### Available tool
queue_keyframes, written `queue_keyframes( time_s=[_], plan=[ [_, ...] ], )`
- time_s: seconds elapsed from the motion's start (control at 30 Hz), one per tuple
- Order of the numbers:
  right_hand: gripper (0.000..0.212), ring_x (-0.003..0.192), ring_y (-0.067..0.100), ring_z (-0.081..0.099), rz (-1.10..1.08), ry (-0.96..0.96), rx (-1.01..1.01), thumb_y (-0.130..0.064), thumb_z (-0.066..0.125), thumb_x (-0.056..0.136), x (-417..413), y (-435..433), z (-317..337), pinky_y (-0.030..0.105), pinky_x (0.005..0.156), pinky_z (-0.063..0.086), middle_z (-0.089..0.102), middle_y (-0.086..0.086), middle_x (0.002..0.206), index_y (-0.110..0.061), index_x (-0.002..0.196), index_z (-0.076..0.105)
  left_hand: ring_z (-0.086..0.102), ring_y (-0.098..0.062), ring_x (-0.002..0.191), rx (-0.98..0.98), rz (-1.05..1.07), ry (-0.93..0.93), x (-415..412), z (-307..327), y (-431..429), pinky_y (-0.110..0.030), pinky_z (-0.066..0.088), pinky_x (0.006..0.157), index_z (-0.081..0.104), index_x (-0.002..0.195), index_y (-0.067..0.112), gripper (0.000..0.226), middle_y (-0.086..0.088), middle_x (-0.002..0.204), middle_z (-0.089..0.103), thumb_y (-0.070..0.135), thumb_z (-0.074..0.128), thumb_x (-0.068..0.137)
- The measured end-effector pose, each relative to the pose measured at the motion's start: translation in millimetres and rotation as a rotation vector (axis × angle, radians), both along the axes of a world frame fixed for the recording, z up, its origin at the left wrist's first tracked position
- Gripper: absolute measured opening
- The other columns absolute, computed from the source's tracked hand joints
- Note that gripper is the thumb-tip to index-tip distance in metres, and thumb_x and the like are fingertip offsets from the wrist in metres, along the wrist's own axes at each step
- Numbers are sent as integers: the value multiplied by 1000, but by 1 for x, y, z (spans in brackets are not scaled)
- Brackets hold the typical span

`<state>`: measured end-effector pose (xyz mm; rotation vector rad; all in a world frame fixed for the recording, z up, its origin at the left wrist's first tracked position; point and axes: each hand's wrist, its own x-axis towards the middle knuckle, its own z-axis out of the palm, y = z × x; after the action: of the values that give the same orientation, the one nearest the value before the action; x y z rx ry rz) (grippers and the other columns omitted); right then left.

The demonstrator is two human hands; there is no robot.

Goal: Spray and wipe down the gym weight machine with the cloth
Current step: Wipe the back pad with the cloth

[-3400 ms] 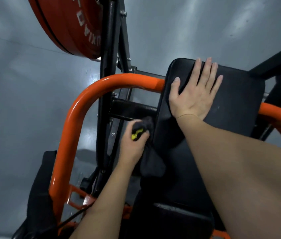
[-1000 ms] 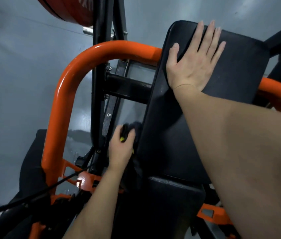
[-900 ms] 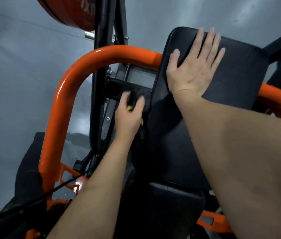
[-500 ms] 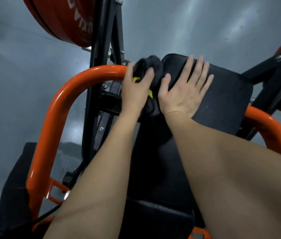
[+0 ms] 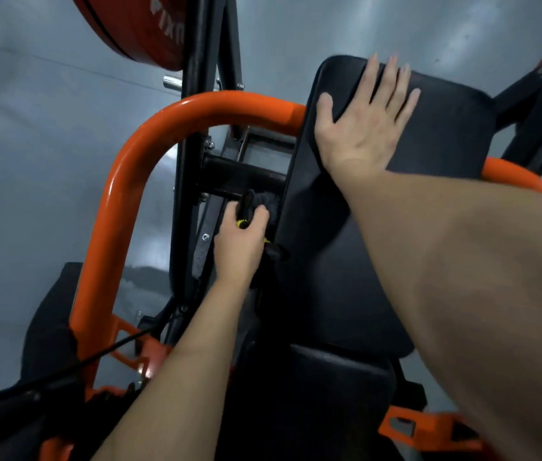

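Your left hand [image 5: 239,251], grip clenching the black yellow-trimmed cloth [image 5: 264,202], is sliding down from the top along the left edge of the black vinyl pad [image 5: 445,134], extending the wipe, while your right hand [image 5: 362,128] is bracing it, fingers spread.

The glossy grey floor [image 5: 30,181] bears the weight machine [image 5: 229,176]: its orange tube frame [image 5: 113,207] curves just left of the black pad [image 5: 445,128], a black upright [image 5: 188,168] standing between them.

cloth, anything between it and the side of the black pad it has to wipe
Nothing visible. The left hand holds the cloth against the side of the pad; the right hand lies flat higher up.
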<state>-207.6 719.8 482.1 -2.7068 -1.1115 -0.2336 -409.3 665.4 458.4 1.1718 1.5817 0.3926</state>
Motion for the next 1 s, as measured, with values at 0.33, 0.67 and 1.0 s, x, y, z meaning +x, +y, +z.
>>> queue_keyframes(
  time_s=[0.33,0.67,1.0],
  plan=[
    [29,107,19,69,63,1169,191,-32,62,101,-65,-190,108,42,112,46,71,7,128,-22,128,68,65,-22,101,28,198,-110,-54,122,-94,-41,52,91,65,113,26,27,4,104,69,46,61,94],
    [26,91,8,73,-278,860,500,-44,60,93,-126,-444,265,32,92,55,78,-7,96,-31,112,73,67,-13,105,-113,73,-695,24,307,-193,-31,54,93,68,110,31,21,10,110,72,36,68,90],
    [48,129,10,51,-753,356,617,-39,69,95,-149,-612,282,16,100,32,58,-4,135,-19,138,58,75,-14,88,-254,-830,-705,55,343,-355,-25,58,75,69,99,14,7,1,92,78,20,68,98]
  ],
)
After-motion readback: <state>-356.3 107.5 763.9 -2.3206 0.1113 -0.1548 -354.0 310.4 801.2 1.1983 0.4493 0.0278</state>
